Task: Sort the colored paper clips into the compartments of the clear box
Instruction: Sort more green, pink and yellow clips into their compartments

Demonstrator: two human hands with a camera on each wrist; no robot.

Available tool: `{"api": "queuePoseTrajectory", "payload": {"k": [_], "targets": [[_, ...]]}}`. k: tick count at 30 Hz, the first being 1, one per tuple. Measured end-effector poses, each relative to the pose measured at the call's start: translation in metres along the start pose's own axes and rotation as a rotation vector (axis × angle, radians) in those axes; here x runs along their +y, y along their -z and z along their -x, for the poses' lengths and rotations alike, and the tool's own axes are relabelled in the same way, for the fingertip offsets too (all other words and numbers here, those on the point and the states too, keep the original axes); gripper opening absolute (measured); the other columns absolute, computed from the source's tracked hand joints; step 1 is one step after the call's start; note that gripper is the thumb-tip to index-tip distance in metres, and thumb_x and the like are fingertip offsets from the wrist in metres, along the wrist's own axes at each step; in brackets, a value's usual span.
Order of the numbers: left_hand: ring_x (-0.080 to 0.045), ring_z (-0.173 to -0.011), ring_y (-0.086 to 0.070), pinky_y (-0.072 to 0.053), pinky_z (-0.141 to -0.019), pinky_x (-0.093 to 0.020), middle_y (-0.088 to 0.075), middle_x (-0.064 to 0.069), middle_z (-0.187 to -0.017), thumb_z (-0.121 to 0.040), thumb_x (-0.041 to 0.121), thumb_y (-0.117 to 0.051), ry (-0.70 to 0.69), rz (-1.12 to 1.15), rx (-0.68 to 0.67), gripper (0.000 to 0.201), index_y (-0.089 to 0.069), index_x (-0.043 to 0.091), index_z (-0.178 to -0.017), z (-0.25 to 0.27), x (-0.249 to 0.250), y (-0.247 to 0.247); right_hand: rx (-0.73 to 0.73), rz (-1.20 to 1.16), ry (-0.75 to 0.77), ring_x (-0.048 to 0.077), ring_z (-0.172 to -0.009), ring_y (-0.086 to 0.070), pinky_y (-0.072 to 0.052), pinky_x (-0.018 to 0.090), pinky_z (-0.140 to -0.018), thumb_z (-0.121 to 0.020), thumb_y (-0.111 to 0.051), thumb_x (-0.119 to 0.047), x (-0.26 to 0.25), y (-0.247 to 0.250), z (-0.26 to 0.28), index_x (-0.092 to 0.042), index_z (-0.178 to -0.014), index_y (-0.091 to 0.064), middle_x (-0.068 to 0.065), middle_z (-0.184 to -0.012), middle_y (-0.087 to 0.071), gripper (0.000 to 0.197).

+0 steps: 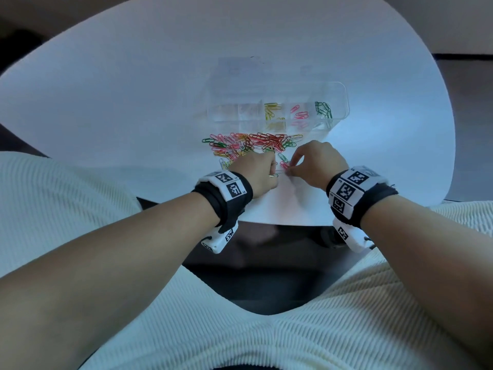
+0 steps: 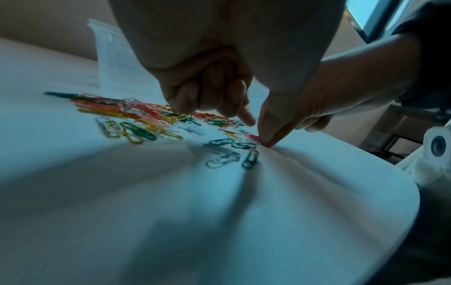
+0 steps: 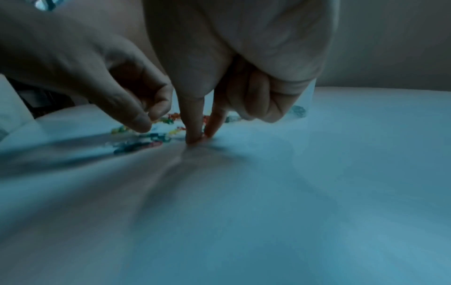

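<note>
The clear box [image 1: 338,89] stands on the white table [image 1: 133,102], with yellow, pink and green clips in separate compartments. A mixed pile of paper clips [image 1: 250,144] lies in front of it. My right hand [image 1: 289,169] pinches a pink paper clip [image 1: 284,165] against the table with thumb and forefinger [image 3: 195,123]; the other fingers are curled. My left hand [image 1: 272,166] hovers just left of it with its fingers curled [image 2: 214,92] and the forefinger tip pointing down at the clips; nothing shows in it. Green clips [image 2: 250,159] lie loose near both hands.
A flat clear lid or sheet [image 1: 237,68] lies behind the box. The table's front edge [image 1: 280,222] is close under my wrists, with my lap and a dark floor below. Bare tabletop stretches to the left and right of the pile.
</note>
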State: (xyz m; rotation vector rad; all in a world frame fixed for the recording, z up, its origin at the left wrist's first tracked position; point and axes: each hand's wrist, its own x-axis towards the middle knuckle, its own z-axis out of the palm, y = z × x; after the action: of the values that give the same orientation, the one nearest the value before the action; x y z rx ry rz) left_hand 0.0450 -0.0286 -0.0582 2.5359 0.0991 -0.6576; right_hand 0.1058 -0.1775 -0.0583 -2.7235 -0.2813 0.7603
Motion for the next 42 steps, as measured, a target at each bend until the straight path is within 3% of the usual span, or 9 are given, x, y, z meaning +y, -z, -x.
{"api": "queuePoseTrajectory", "payload": {"k": [3,10,14,17,22,27,34,39,42], "targets": [[-0.023,-0.082,-0.055,-0.041,-0.067,-0.029,-0.058,0.0,-0.087,-0.083,0.039,-0.067,-0.001,-0.138,-0.036,0.025,-0.058,0.019,-0.096,-0.002,-0.003,-0.004,-0.022,-0.02,-0.013,0.023,-0.072,-0.061,-0.042,0.026,-0.06,-0.079,-0.076,-0.042,0.0,-0.002,0.0,-0.021,-0.085,-0.074,0.005,-0.083,-0.067,0.022],[-0.026,-0.085,-0.063,-0.053,-0.074,-0.032,-0.068,-0.005,-0.09,-0.086,0.022,-0.061,0.007,-0.128,-0.042,0.01,-0.068,0.014,-0.088,-0.005,-0.006,-0.002,-0.092,-0.217,-0.038,0.012,-0.071,-0.057,-0.038,0.019,-0.051,-0.079,-0.079,-0.035,0.007,0.005,-0.001,-0.018,-0.082,-0.075,-0.005,-0.072,-0.063,0.017],[-0.025,-0.086,-0.064,-0.049,-0.071,-0.028,-0.07,-0.006,-0.09,-0.085,0.022,-0.061,0.004,-0.066,-0.001,0.014,-0.071,0.012,-0.087,-0.005,-0.008,0.005,-0.138,-0.333,-0.058,0.002,-0.032,-0.042,-0.03,0.011,-0.034,-0.083,-0.076,-0.028,0.008,0.017,0.001,-0.018,-0.078,-0.073,-0.013,-0.034,-0.047,0.012],[-0.022,-0.084,-0.061,-0.045,-0.069,-0.028,-0.066,-0.002,-0.088,-0.082,0.021,-0.062,0.03,0.04,0.074,0.006,-0.065,0.015,-0.081,-0.004,-0.007,0.011,-0.212,-0.382,-0.124,0.013,-0.039,-0.034,-0.032,0.019,-0.041,-0.087,-0.07,-0.026,0.008,0.022,0.002,-0.017,-0.073,-0.067,-0.003,-0.045,-0.04,0.017],[-0.012,-0.074,-0.057,-0.042,-0.063,-0.022,-0.062,0.007,-0.074,-0.076,0.016,-0.069,0.132,0.374,0.169,0.013,-0.059,0.019,-0.067,-0.004,-0.006,0.024,-0.297,-0.919,-0.248,0.016,-0.047,-0.01,-0.009,0.023,-0.046,-0.07,-0.044,-0.017,0.0,0.025,0.003,-0.02,-0.07,-0.018,0.0,-0.059,-0.016,0.026],[-0.009,-0.075,-0.067,-0.052,-0.073,-0.023,-0.073,0.003,-0.076,-0.079,0.02,-0.075,0.167,0.598,0.186,0.008,-0.076,0.013,-0.077,-0.006,-0.019,0.026,-0.326,-1.078,-0.221,0.015,-0.045,-0.009,-0.008,0.023,-0.044,-0.077,-0.039,-0.017,0.001,0.026,0.001,-0.02,-0.065,-0.021,0.0,-0.061,-0.016,0.022],[-0.017,-0.078,-0.055,-0.039,-0.068,-0.026,-0.054,0.009,-0.074,-0.085,0.035,-0.065,-0.014,0.119,0.178,0.018,-0.064,0.017,-0.084,-0.002,-0.012,0.013,-0.253,-1.056,-0.254,0.016,-0.043,-0.015,-0.011,0.026,-0.049,-0.081,-0.044,-0.01,0.004,0.02,0.003,-0.017,-0.061,-0.031,0.005,-0.054,-0.038,0.024],[-0.024,-0.103,-0.059,-0.044,-0.078,-0.029,-0.062,-0.003,-0.112,-0.091,0.03,-0.061,-0.158,-0.158,-0.035,0.029,-0.063,0.018,-0.117,-0.002,-0.007,-0.014,-0.192,-1.105,-0.176,0.017,-0.041,-0.029,-0.023,0.021,-0.043,-0.081,-0.04,0.006,0.0,0.018,0.004,-0.013,-0.057,-0.035,0.011,-0.056,-0.046,0.031],[-0.027,-0.103,-0.06,-0.046,-0.077,-0.029,-0.063,-0.004,-0.111,-0.093,0.023,-0.058,-0.195,-0.22,-0.05,0.026,-0.065,0.016,-0.117,-0.008,-0.008,-0.02,-0.229,-1.157,-0.179,0.017,-0.043,-0.031,-0.024,0.022,-0.045,-0.083,-0.039,0.004,0.001,0.015,0.002,-0.016,-0.068,-0.039,0.008,-0.051,-0.044,0.024]]}}
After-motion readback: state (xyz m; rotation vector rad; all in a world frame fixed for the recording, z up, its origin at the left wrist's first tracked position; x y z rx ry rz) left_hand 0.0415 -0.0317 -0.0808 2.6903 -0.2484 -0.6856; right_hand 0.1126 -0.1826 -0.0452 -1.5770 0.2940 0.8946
